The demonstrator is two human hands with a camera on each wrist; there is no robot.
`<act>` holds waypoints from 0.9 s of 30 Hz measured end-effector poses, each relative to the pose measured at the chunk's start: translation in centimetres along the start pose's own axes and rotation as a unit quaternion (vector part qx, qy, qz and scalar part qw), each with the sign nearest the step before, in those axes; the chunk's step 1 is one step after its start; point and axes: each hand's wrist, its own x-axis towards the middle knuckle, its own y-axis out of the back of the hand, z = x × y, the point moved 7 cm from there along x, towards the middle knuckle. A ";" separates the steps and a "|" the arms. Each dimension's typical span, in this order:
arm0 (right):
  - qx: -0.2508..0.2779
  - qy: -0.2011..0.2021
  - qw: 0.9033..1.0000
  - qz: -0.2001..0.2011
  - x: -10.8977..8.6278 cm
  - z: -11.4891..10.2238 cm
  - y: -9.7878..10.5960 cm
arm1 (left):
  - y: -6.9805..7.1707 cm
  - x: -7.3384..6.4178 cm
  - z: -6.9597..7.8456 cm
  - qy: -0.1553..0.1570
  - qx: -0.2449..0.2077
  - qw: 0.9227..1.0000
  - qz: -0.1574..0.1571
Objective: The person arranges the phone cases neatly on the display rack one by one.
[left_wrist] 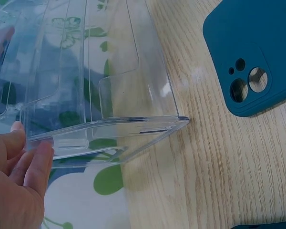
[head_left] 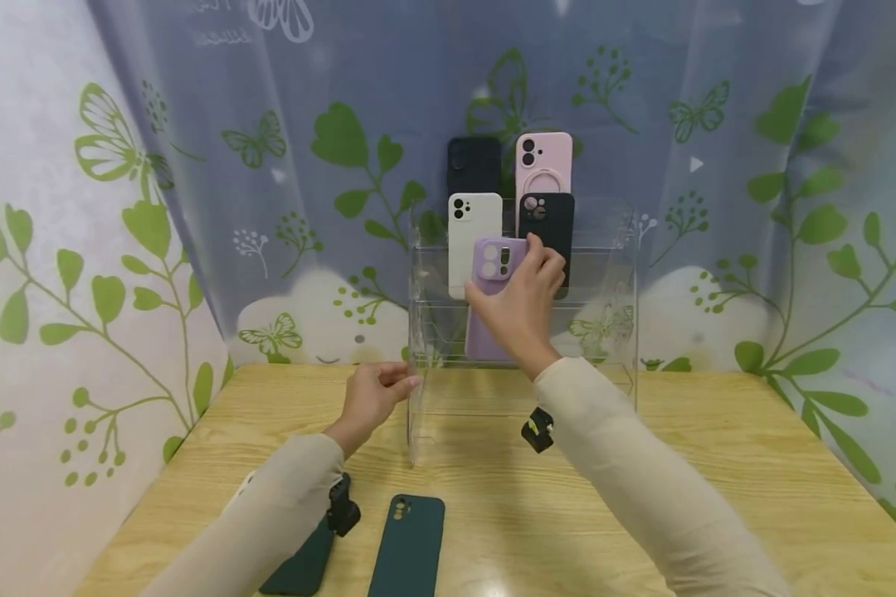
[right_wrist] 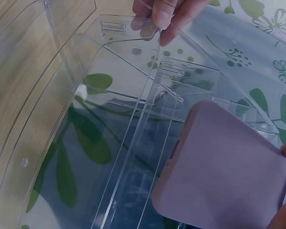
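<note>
- Head view: the right hand (head_left: 523,298) clamps a purple phone case (head_left: 482,338), thumb on one long edge and fingers toward the other; the case is upright at the front of the clear stand (head_left: 605,278), camera openings at its upper end. Whether its lower edge touches the stand, I cannot tell.
- The left hand (head_left: 373,398), apart from the right, pinches the stand's left side panel between thumb and fingers.
- Each wrist carries a small black device, one (head_left: 343,507) in front of the stand to its left, the other (head_left: 538,429) in front of its right half.
- On the stand's tier just behind the purple case, a white case (head_left: 474,240) stands to the left and a black case (head_left: 556,240) to the right.
- On the stand's rear tier, a dark case (head_left: 474,166) is on the left and a pink case (head_left: 545,157) with a ring on the right.
- In front of the stand, toward its left, a dark teal case (head_left: 409,547) lies on the wooden table (head_left: 508,497); farther left is another teal case (head_left: 306,560), partly hidden by the left sleeve (head_left: 269,497).
- Behind the stand hangs a blue-grey curtain (head_left: 388,83) with green leaves and butterflies.
</note>
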 end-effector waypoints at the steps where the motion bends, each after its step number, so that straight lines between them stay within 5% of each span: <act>1: 0.001 0.000 1.000 0.008 0.1 0.0 -0.1 | -0.1 0.0 0.0 -0.002 0.000 1.000 -0.002; 12: 0.013 0.030 0.997 0.075 0.0 -0.4 -1.5 | -0.1 0.0 0.0 0.005 -0.001 1.000 -0.006; 27: -0.054 0.037 0.996 0.053 -0.7 0.7 -4.2 | 0.0 0.0 0.2 0.001 0.009 1.000 0.000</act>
